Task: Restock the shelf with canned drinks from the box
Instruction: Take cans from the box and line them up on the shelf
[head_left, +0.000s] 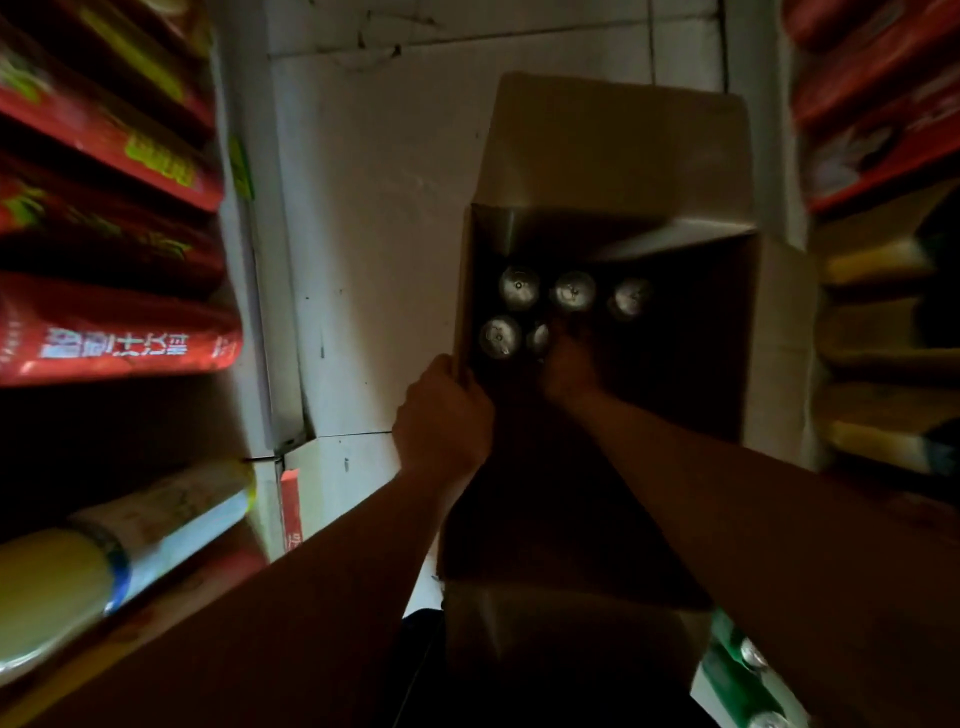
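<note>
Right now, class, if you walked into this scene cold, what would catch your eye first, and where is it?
The open cardboard box in the middle of the aisle, with silver can tops gleaming in its dark inside. The left hand grips the box's left wall, while the right hand reaches in among the cans. Bright red packs fill the shelves on the left.

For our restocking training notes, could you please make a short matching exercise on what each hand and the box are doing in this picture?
Things:
1. left hand
2. right hand
3. cardboard box
4. red packages

States:
a. on the shelf to the left
b. open, cans standing inside
c. grips the box's left edge
d. reaches down among the cans

Pairs: 1-c, 2-d, 3-b, 4-a
</note>
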